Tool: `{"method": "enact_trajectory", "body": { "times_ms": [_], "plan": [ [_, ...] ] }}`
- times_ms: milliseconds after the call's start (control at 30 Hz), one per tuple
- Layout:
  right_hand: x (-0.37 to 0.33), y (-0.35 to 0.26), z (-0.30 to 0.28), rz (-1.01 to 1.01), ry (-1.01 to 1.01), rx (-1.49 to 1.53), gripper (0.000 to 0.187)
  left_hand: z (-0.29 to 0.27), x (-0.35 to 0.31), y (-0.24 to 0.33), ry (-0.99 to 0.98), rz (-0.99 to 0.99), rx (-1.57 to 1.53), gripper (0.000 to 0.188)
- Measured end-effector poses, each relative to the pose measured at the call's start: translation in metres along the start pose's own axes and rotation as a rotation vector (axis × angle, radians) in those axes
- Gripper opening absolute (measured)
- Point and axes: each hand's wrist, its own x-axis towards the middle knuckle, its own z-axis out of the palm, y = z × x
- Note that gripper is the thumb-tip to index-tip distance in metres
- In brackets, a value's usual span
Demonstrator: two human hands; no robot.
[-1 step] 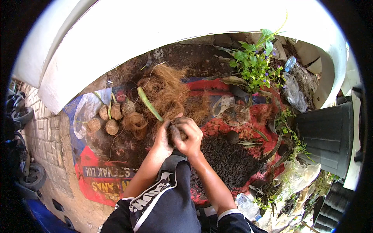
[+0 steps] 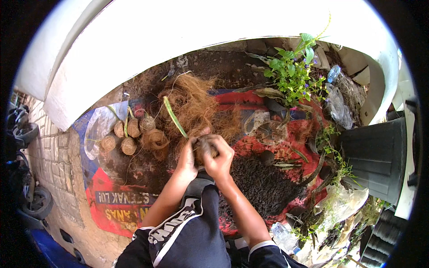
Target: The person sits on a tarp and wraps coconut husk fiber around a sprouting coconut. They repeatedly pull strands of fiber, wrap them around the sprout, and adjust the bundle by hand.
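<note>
Both hands are closed around a brownish ball of coconut fibre (image 2: 208, 155) in front of my body. My left hand (image 2: 187, 160) presses on its left side, and my right hand (image 2: 220, 157) wraps over the top and right. Out of the ball, toward the upper left, sticks a long green leaf (image 2: 173, 117) with pale edges. Just beyond my fingers lies a loose heap of coconut fibre (image 2: 192, 96). Several string-wrapped fibre balls (image 2: 128, 146) sit to the left, some with green leaves, beside a loose curl of fibre (image 2: 155, 142). My fingers hide much of the held ball.
Dark soil (image 2: 268, 185) is heaped at the right on a red and blue printed sheet (image 2: 107, 178). A leafy plant with purple flowers (image 2: 290, 73) grows at the far right, near a dark bin (image 2: 375, 152). A white curved panel (image 2: 214, 22) spans the far side.
The leaf's tip has swung slightly to the right and up, and the leaf shows a different face. My right fingers have shifted a little on the ball.
</note>
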Motion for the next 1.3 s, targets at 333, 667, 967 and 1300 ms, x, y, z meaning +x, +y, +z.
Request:
{"method": "enact_trajectory", "body": {
  "times_ms": [333, 667, 967, 1300],
  "plan": [
    [0.009, -0.006, 0.019, 0.481, 0.132, 0.563, 0.028, 0.004, 0.0, 0.0, 0.105, 0.222, 0.008, 0.041],
    [0.007, -0.004, 0.006, -0.138, -0.054, -0.034, 0.014, -0.006, 0.012, 0.007, -0.194, 0.085, 0.061, 0.05],
    [0.01, 0.001, 0.028, 0.391, 0.221, 0.192, 0.026, 0.004, 0.004, 0.002, 0.109, 0.19, 0.034, 0.04],
    [0.018, 0.008, 0.002, -0.278, -0.168, -0.053, 0.024, 0.001, 0.008, 0.002, -0.07, 0.014, -0.257, 0.04]
  ]
}}
